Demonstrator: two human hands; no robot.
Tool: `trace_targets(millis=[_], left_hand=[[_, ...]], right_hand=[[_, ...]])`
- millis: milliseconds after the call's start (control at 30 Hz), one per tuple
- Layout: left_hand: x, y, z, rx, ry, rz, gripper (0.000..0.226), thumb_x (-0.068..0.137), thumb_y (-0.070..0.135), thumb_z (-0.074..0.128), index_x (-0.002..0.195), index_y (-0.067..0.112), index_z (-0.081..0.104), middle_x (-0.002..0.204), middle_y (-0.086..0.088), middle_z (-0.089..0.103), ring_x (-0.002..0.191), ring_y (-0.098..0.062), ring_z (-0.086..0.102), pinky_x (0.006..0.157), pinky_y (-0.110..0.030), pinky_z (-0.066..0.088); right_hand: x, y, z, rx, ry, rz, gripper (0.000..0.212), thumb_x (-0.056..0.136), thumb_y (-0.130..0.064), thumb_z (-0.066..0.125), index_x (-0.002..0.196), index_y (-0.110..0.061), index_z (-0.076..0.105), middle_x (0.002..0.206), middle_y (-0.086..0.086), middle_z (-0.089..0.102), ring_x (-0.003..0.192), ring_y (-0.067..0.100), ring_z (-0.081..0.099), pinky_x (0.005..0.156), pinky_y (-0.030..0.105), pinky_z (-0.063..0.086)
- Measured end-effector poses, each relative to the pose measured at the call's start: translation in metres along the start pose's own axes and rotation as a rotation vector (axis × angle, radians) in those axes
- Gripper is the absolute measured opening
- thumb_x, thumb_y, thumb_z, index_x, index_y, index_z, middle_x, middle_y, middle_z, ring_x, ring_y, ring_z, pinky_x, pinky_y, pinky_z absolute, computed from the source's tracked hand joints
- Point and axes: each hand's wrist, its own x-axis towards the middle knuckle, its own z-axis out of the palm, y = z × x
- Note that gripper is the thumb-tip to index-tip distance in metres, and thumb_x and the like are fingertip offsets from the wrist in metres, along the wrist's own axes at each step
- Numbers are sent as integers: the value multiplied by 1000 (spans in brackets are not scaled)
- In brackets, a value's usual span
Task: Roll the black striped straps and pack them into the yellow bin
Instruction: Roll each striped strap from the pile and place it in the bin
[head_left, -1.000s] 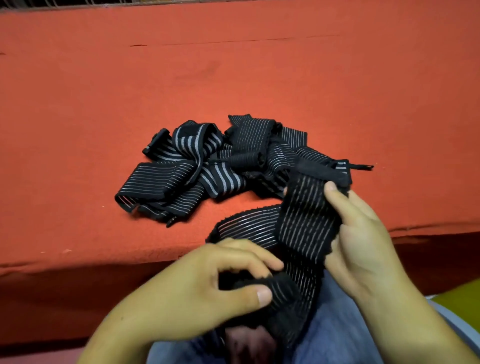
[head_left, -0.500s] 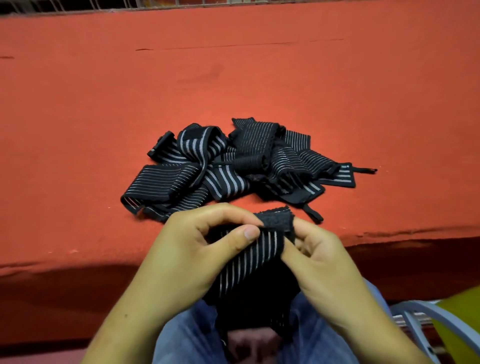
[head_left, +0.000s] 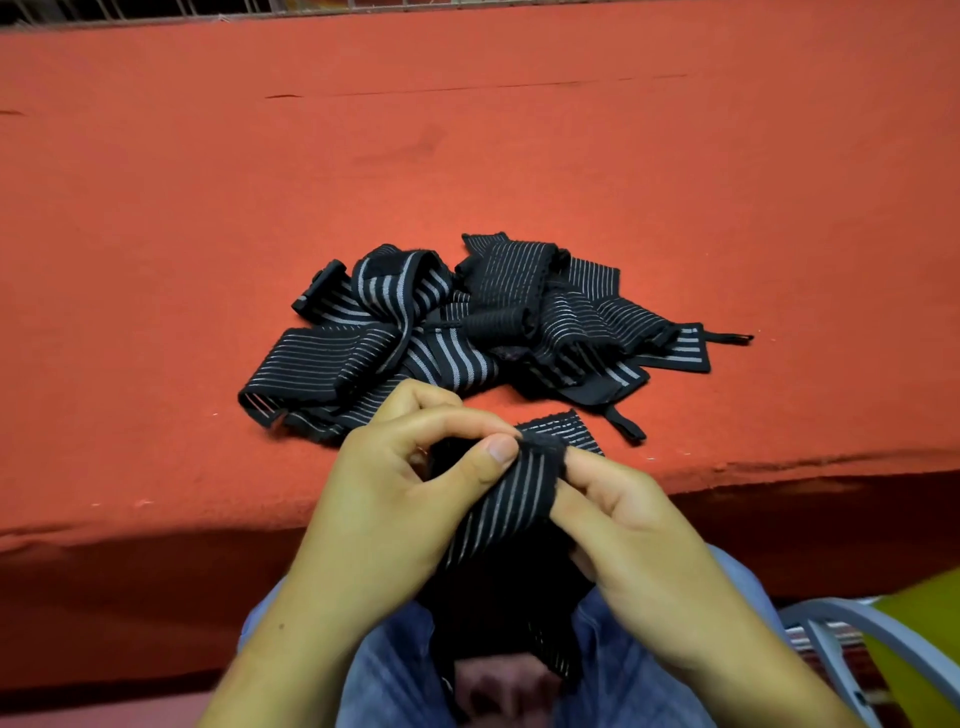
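Strap (head_left: 511, 499) pinched between both hands' fingers (head_left: 488, 457).

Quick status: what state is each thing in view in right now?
held strap: top end folded over, the rest hanging toward the lap
left hand: pinches the folded end
right hand: pinches the same end from the other side
strap pile: loose, unrolled, tangled on the red cloth
yellow bin: only a corner shows, contents hidden
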Motion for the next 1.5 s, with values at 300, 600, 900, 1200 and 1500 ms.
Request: trace_targets(millis=[300, 600, 900, 1200, 1500], left_hand=[[-1, -1, 8, -6, 49, -41, 9, 83, 36, 75, 87, 42, 80, 97, 6, 63, 91, -7, 64, 77, -9, 41], [-3, 1, 16, 78, 111, 25, 9, 83, 32, 76, 90, 38, 78, 94, 10, 63, 97, -11, 63, 83, -11, 42], [-5, 1, 8, -124, 83, -56, 16, 86, 12, 77, 96, 24, 75, 91, 9, 75, 83, -1, 69, 74, -13, 50], [-4, 0, 8, -130, 45, -73, 15, 85, 19, 77, 95, 30, 80, 78, 11, 73, 72, -2, 64, 70, -13, 48], [-2, -26, 2, -75, -193, -75, 60, 96, 76, 32, 122, 35, 69, 115, 13, 76, 117, -6, 67, 104, -33, 46]], right_hand=[[0, 1, 0, -23, -2, 4, 29, 107, -13, 51, 122, -20, 76, 116, 5, 78, 114, 18, 70, 92, 28, 52], [-3, 2, -2, 6, 18, -16, 47, 94, -50, 67, 110, -7, 73, 86, 25, 67, 83, 15, 60, 77, 29, 44], [-3, -3, 1, 0, 194, -119, 34, 93, -30, 53, 103, -9, 78, 77, -7, 76, 64, -5, 65, 55, 6, 45], [0, -2, -4, -15, 250, -132, 27, 92, -31, 61, 107, -19, 80, 105, 11, 80, 101, 23, 75, 88, 32, 58], [-3, -24, -17, 102, 362, -251, 28, 79, -53, 73, 92, -28, 80, 96, 7, 80, 86, 16, 75, 80, 30, 62]])
